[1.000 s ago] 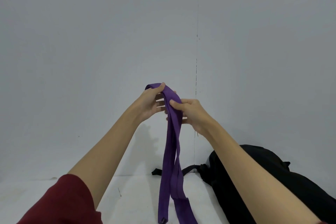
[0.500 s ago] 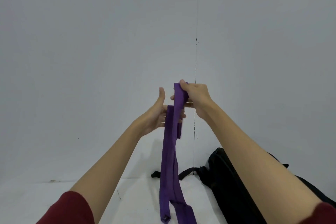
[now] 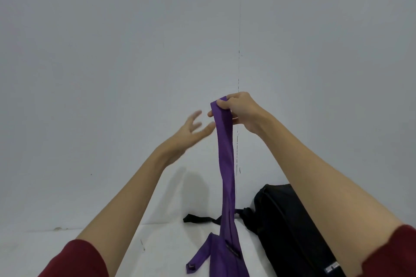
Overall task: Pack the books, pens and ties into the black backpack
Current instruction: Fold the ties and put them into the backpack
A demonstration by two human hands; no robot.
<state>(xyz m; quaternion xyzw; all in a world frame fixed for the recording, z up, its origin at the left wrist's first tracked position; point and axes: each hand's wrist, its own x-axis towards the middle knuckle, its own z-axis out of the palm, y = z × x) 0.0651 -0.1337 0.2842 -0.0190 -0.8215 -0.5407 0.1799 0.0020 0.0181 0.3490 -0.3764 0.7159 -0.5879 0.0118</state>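
Tie-folding step in hand, judging by the pose. Right hand [image 3: 242, 112] pinches the purple tie [image 3: 225, 164] at its doubled-over top, thumb on the near face, fingers curled behind; grip clamped on the fabric. Tie hangs straight down from that grip, its two tails reaching the white desk [image 3: 162, 245] below, narrow end kinked to the left of the wide end. Left hand [image 3: 191, 128] sits just left of the grip, blurred, fingers spread, holding nothing, not touching the tie. Black backpack [image 3: 292, 227] lies on the desk below and right of the grip, one strap running left behind the tie. Whether it is unzipped, cannot tell. No books or pens in view. Next move probably calls for the left hand to catch the hanging length lower down and double it again, then carry the bundle down-right to the backpack.
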